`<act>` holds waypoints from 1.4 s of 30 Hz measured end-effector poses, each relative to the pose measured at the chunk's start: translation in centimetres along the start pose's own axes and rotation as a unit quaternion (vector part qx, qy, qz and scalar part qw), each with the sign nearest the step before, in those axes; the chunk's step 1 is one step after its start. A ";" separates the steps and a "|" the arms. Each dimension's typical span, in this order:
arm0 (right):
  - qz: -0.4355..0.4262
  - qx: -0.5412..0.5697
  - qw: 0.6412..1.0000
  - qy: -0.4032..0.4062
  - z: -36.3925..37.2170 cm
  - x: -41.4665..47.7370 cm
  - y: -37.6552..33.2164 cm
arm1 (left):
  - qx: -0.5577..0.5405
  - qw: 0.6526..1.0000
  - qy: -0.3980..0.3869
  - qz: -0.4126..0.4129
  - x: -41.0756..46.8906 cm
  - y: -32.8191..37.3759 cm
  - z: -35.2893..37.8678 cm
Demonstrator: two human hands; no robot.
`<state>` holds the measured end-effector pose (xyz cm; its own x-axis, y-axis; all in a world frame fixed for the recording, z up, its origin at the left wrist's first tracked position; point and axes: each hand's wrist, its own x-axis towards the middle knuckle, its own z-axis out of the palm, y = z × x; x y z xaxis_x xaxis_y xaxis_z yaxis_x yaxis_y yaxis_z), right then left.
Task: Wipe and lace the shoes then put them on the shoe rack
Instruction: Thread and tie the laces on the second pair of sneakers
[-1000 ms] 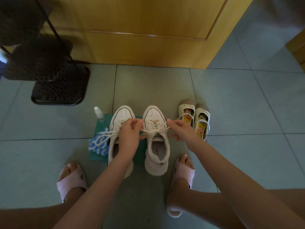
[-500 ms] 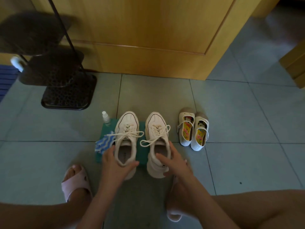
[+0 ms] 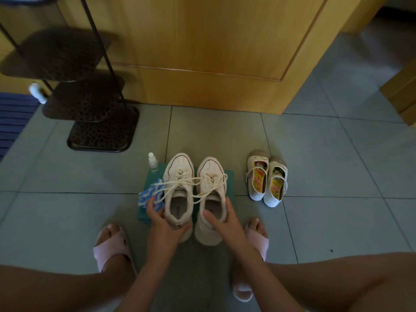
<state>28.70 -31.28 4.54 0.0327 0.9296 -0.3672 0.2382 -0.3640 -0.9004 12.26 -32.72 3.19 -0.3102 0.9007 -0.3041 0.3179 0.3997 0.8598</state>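
Two cream laced sneakers stand side by side on a teal mat on the tiled floor. My left hand grips the heel of the left sneaker. My right hand grips the heel collar of the right sneaker, thumb inside the opening. Their laces lie loose across both tongues. A blue-and-white cloth lies at the mat's left edge, partly under my left hand. A small clear spray bottle stands at the mat's far left corner. The dark metal shoe rack rises at the far left.
A pair of small white strap shoes with patterned insoles sits right of the mat. A wooden door closes off the far side. My feet in pink slippers flank the sneakers. A blue ribbed mat lies at the left edge.
My hands let go of the laces, moved back to the sneakers' heels and now grip them. The camera view tilted upward, showing more of the rack.
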 end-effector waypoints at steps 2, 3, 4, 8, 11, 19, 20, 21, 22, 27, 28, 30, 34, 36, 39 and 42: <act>-0.023 -0.006 0.999 0.023 0.9 -0.4 0.3 | -0.011 1.000 0.012 -0.007 -0.2 -0.3 0.4; -0.023 -0.006 0.999 0.039 1.5 -0.6 0.7 | -0.013 1.000 0.013 -0.008 -0.1 -0.5 0.5; -0.021 -0.004 0.999 0.048 1.9 -0.7 1.0 | -0.010 1.000 0.012 -0.006 0.1 -0.7 0.5; -0.019 0.009 0.997 0.077 2.5 -1.1 1.8 | -0.004 1.000 0.003 0.023 0.7 -0.7 0.5; -0.050 0.006 0.994 0.093 2.6 -1.1 2.5 | -0.019 0.998 -0.019 0.065 1.0 -0.6 0.8; -0.065 0.006 0.991 0.114 2.6 -1.0 2.4 | -0.030 0.997 -0.013 0.073 1.0 -0.3 0.5; -0.068 0.007 0.991 0.111 2.4 -1.0 2.2 | -0.028 0.997 -0.014 0.071 0.9 -0.2 0.4; -0.071 0.009 0.992 0.107 2.3 -1.0 2.1 | -0.022 0.997 -0.016 0.069 0.8 -0.1 0.3; -0.074 0.012 0.992 0.103 2.2 -1.1 2.0 | -0.016 0.998 -0.017 0.066 0.7 0.0 0.2; -0.083 0.036 0.992 0.088 1.4 -2.1 0.8 | 0.002 0.999 -0.005 0.046 -0.4 0.5 -0.1; -0.080 0.039 0.992 0.089 1.2 -2.3 0.6 | 0.001 0.999 -0.002 0.051 -0.7 0.8 -0.2; -0.081 0.040 0.992 0.091 0.9 -2.8 0.0 | -0.007 0.998 0.004 0.058 -1.4 1.6 -0.3; -0.087 0.039 0.990 0.099 0.1 -4.0 -2.2 | -0.031 0.997 0.019 0.072 -2.1 3.5 -0.8; -0.099 0.035 0.988 0.111 -0.2 -4.5 -3.7 | -0.026 0.996 0.023 0.080 -2.3 4.7 -1.4; -0.114 0.022 0.985 0.130 -0.4 -4.8 -5.8 | -0.033 0.994 0.026 0.103 -2.0 6.3 -2.4; -0.128 0.015 0.982 0.138 -0.3 -4.6 -8.5 | -0.051 0.990 0.025 0.131 -1.4 8.3 -4.2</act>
<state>26.81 -32.47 13.99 0.2380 0.9698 -0.0541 0.2445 -0.1137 -0.9630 11.58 -31.34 12.50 -0.2734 0.9607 -0.0474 0.3026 0.1327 0.9438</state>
